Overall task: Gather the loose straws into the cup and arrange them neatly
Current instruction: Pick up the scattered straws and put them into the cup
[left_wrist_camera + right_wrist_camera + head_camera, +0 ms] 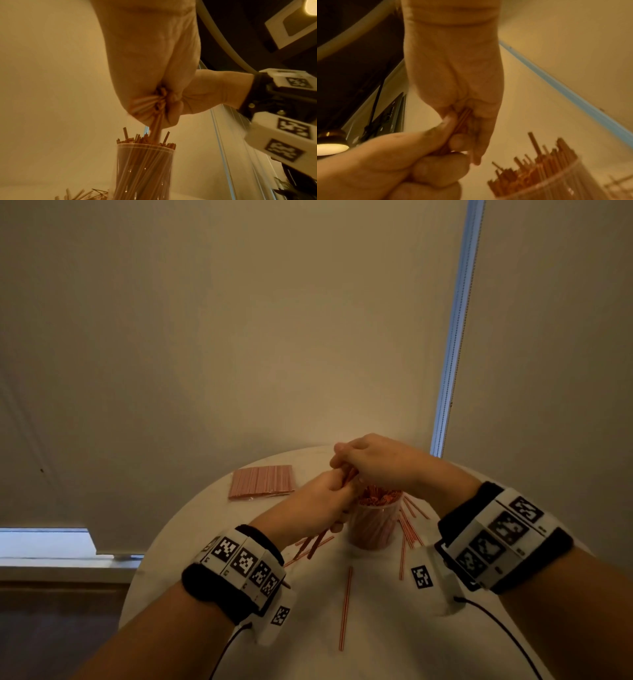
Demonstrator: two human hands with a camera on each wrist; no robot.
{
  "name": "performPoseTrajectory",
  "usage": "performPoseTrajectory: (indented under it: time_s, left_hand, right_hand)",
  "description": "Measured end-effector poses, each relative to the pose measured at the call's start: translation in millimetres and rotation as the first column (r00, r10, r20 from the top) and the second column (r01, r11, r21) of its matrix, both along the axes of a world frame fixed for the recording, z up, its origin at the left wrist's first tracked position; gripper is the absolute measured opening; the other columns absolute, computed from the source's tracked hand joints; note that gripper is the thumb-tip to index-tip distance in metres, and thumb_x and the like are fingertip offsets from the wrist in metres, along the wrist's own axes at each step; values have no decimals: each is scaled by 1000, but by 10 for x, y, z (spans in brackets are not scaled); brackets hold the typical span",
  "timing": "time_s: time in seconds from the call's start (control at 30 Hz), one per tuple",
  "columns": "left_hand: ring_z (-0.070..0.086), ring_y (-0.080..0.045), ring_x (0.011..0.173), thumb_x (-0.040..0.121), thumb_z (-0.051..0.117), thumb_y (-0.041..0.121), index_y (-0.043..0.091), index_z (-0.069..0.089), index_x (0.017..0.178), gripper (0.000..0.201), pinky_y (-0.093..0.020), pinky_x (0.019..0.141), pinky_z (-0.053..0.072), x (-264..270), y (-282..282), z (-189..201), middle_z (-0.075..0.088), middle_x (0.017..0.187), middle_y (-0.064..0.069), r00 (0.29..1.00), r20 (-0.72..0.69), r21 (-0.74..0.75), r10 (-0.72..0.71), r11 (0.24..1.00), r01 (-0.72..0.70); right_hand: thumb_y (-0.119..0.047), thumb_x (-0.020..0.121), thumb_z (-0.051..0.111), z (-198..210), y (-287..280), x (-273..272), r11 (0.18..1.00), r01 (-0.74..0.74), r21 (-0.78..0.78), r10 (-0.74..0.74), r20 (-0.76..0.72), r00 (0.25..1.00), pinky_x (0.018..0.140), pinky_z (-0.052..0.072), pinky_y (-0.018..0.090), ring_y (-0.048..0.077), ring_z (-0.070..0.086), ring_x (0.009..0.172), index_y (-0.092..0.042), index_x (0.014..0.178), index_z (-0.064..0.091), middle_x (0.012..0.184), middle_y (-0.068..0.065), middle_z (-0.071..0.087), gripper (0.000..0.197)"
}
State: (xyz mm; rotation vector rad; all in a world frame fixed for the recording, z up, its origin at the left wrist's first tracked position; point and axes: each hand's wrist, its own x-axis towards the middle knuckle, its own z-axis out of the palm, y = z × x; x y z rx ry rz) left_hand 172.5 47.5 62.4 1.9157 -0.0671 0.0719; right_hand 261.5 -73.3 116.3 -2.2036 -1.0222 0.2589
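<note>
I see a round, pale, matte table (376,594) set against plain cream roller blinds (239,337), with a strip of blue daylight (455,337) between two of them. Near the table's far edge stands a clear plastic cup (373,529), cylindrical and packed with thin red-and-white striped straws (378,496) whose cut ends bristle above its rim. My left hand (318,505) and right hand (373,462) meet just above the cup, fingers curled around one small bundle of straws (157,129). Loose straws (346,607) lie scattered on the table around the cup's base and toward the near edge. A flat wrapped pack of straws (262,481) rests by the far left edge.
</note>
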Motion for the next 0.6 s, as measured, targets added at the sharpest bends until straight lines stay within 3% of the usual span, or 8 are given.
performPoseTrajectory:
  time_s: [0.07, 0.13, 0.2, 0.33, 0.43, 0.5, 0.6]
  left_hand:
    - [39, -6, 52, 107, 47, 33, 6, 55, 108, 29, -23, 49, 36, 27, 8, 7, 45, 69, 1, 999, 3, 69, 45, 997, -45]
    - [43, -6, 51, 104, 54, 28, 13, 58, 107, 15, -23, 49, 38, 27, 41, 31, 53, 71, 1, 997, 19, 156, 75, 985, -77]
    - [45, -6, 50, 98, 60, 15, 17, 56, 104, 8, -22, 47, 39, 25, 60, 53, 56, 76, -6, 998, -20, 140, 54, 989, -51]
    - [46, -9, 53, 84, 72, 5, 13, 42, 124, 50, -24, 46, 40, 62, 86, 40, 54, 86, -12, 987, -107, 13, 120, 993, -120]
    - [51, -11, 54, 86, 70, -3, 12, 41, 129, 54, -25, 49, 43, 68, 137, 55, 57, 84, -11, 993, -107, -96, 52, 993, -63]
    - [63, -14, 62, 88, 76, 9, 12, 45, 130, 53, -24, 57, 51, 46, 193, 72, 69, 85, -9, 995, -102, -110, -14, 994, 2]
    - [75, -18, 87, 85, 72, 58, 20, 53, 127, 60, -31, 79, 60, 30, 305, 58, 78, 98, -5, 993, -84, -26, 81, 996, -84]
  right_hand:
    - [-41, 104, 42, -63, 19, 22, 998, 15, -64, -8, 116, 993, 82, 51, 32, 16, 65, 93, -16, 105, 72, 100, 1, 71, 38]
    - [-43, 100, 51, -92, 33, 42, 989, 95, -116, -57, 293, 954, 66, 46, 27, 13, 62, 81, -21, 99, 70, 91, -2, 69, 29]
    - [-42, 96, 56, -114, 51, 33, 976, 152, -159, -74, 414, 907, 63, 47, 27, 12, 61, 77, -26, 94, 69, 87, -4, 68, 21]
    - [-47, 96, 46, -169, 83, -23, 968, 161, -191, -26, 564, 825, 60, 50, 32, 17, 58, 62, -25, 64, 60, 63, -1, 59, 42]
    - [-47, 98, 43, -186, 89, 7, 956, 152, -252, 19, 570, 821, 59, 49, 34, 19, 55, 59, -20, 63, 59, 58, 1, 55, 46]
    - [-44, 97, 44, -182, 45, 52, 942, 166, -293, 25, 553, 833, 63, 51, 38, 22, 55, 61, -16, 65, 60, 59, 2, 53, 45]
    - [-44, 96, 46, -146, -106, 184, 955, 265, -137, -157, 525, 837, 58, 49, 36, 23, 55, 57, -14, 63, 62, 58, 3, 55, 47]
